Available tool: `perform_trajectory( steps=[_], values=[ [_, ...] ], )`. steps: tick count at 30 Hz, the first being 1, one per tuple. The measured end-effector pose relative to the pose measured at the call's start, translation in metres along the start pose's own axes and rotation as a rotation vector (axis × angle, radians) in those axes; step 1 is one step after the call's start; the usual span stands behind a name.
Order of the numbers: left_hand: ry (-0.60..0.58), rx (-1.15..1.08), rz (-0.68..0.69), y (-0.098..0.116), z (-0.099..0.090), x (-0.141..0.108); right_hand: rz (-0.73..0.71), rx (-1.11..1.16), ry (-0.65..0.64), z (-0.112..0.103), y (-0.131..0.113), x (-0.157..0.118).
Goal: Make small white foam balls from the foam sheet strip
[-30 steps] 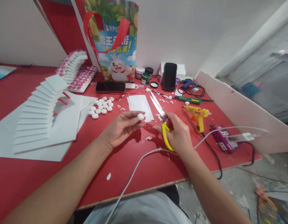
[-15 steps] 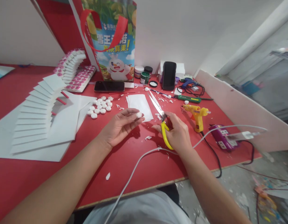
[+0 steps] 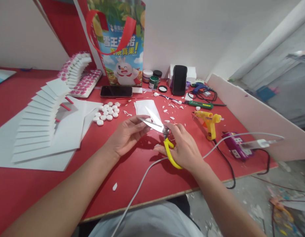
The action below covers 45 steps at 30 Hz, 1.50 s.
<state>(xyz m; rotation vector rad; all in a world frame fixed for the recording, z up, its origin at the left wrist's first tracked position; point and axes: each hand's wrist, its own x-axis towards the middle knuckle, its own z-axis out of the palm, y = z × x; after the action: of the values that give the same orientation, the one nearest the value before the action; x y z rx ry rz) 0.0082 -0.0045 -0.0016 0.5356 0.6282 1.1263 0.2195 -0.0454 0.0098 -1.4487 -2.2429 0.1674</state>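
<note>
Near the middle of the red table, my left hand [image 3: 129,134] pinches a small white round piece [image 3: 149,120] between its fingertips. My right hand [image 3: 183,144] grips the yellow handles of the scissors [image 3: 170,153]. The scissor blades are spread apart, and the lower one crosses in front of the white piece, partly hiding it. Behind the blades lie white paper sheets [image 3: 144,107]. A group of white round pieces [image 3: 109,111] sits left of the sheets, beyond my left hand.
Fanned white boards [image 3: 35,121] cover the left side. A phone [image 3: 116,91], paint jars [image 3: 153,82] and a printed bag [image 3: 124,62] stand behind. At right are a yellow glue gun [image 3: 209,123], a purple power socket [image 3: 237,146] and a white cable [image 3: 139,184].
My right hand has moved slightly left and down, and the scissors have swung left. Their blades have opened wider and now reach the white piece in my left hand.
</note>
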Motion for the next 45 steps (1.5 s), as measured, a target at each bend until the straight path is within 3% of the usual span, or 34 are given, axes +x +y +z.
perform_trajectory(
  steps=[28, 36, 45],
  values=[
    [0.014, 0.015, -0.068, 0.000, 0.000, -0.001, -0.064, 0.020, 0.082, 0.005, 0.004, -0.002],
    [-0.017, -0.019, -0.063, 0.003, 0.000, -0.002, 0.135, 0.071, 0.128, 0.001, 0.008, 0.002],
    [0.027, -0.056, -0.092, 0.004, 0.003, -0.002, 0.164, 0.080, 0.125, 0.004, 0.012, 0.000]
  ],
)
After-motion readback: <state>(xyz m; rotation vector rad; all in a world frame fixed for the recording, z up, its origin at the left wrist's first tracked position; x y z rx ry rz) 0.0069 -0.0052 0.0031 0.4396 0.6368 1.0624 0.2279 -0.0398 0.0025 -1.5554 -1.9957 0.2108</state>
